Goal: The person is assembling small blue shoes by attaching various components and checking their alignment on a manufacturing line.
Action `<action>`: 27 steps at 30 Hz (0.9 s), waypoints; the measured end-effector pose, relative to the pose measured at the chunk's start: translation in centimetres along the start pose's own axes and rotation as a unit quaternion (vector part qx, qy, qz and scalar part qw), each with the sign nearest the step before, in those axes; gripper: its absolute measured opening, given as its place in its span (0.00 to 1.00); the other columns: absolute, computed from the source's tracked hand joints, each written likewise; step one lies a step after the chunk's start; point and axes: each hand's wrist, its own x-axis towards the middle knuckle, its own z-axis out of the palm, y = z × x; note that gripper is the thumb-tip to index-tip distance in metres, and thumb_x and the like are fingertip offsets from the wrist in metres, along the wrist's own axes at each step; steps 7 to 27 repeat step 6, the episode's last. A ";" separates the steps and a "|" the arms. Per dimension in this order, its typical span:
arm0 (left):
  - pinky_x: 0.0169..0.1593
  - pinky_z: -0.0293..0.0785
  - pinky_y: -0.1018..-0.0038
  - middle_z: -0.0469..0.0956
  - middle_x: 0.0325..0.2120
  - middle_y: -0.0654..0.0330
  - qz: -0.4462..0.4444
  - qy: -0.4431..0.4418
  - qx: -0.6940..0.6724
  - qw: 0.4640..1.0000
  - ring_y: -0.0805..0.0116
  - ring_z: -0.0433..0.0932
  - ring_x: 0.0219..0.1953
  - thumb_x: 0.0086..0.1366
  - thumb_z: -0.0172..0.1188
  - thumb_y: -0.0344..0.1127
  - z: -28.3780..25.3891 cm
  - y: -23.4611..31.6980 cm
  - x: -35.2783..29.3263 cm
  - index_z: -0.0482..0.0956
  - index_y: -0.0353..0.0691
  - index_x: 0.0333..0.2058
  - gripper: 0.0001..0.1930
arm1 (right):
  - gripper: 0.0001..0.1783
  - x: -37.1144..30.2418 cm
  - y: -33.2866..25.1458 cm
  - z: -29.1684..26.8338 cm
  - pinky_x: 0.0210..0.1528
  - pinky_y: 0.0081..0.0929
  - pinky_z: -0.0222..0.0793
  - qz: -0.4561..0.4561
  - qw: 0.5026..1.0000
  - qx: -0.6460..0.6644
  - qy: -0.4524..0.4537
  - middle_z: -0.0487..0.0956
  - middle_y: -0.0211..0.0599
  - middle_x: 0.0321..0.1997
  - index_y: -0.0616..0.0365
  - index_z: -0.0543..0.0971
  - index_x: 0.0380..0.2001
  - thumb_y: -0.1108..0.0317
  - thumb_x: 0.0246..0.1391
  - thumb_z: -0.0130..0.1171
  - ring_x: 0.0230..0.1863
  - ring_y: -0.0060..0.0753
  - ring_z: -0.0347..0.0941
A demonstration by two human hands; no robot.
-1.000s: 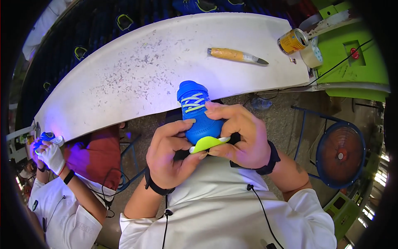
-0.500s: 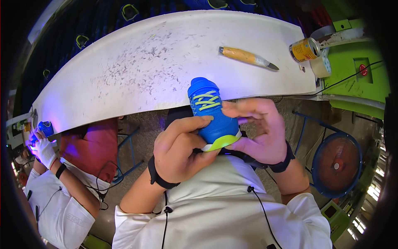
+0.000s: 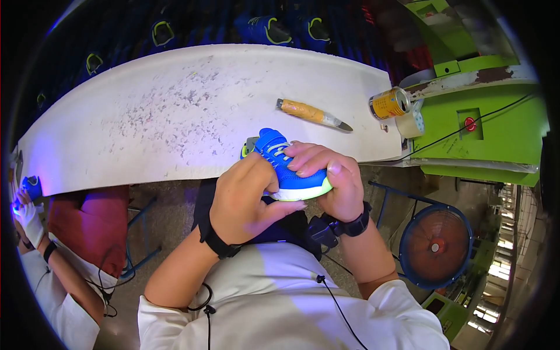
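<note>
A small blue shoe (image 3: 296, 182) with pale laces and a white and yellow-green sole is in both my hands, at the near edge of the white table. Its toe points towards me and to the right, and the side of the sole shows. My left hand (image 3: 240, 195) grips the shoe's left side, with the thumb along the sole's lower edge. My right hand (image 3: 335, 181) wraps round the toe from the right, fingers over the laces and upper. Beyond the shoe, a tool with a tan handle and a dark pointed tip (image 3: 314, 114) lies on the table.
Grey flecks mark the white table (image 3: 233, 70). A yellow can (image 3: 389, 104) and a tape roll (image 3: 412, 121) stand at its right end, beside a green machine (image 3: 496, 125). Blue shoes (image 3: 274, 30) sit behind. At left, a co-worker's gloved hand (image 3: 29, 220) holds a blue shoe (image 3: 32, 186). A fan (image 3: 436, 245) stands right.
The shoe has been turned and tilted, bringing its side sole into sight. My right fingers have moved over the laces, and my left hand has shifted along the side. The whole view has shifted too.
</note>
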 end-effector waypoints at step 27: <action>0.33 0.71 0.59 0.72 0.27 0.54 -0.024 -0.048 0.027 0.998 0.49 0.73 0.31 0.48 0.77 0.46 -0.2 0.4 0.6 0.70 0.42 0.28 0.23 | 0.23 1.2 -0.7 -0.3 0.72 0.51 0.55 0.061 0.995 0.005 -0.074 0.81 0.51 0.51 0.64 0.82 0.43 0.54 0.56 0.64 0.64 0.51 0.71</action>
